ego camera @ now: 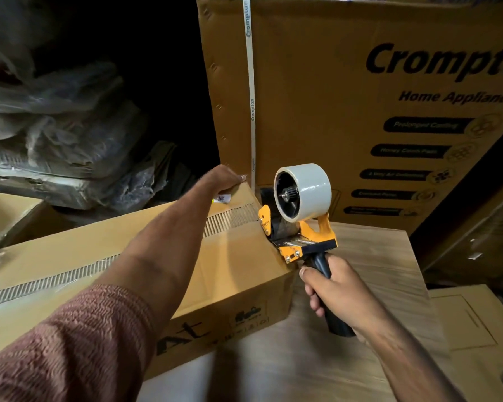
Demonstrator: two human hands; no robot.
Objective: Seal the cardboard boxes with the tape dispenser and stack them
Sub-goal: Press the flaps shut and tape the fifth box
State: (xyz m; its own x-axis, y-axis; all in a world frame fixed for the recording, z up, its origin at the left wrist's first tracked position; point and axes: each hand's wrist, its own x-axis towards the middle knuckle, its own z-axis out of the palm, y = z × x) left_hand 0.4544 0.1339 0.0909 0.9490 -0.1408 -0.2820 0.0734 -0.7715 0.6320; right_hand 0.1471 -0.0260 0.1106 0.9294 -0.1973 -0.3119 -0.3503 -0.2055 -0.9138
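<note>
A tall printed carton (375, 105) stands at the far right. Dusty plastic-wrapped bundles (55, 126) are heaped at the far left in deep shadow. A wood-grain surface (369, 256) lies near right.

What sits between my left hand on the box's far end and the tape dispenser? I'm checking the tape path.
Head view: only bare box top with its taped centre seam lies between the left hand and the tape dispenser.
</note>
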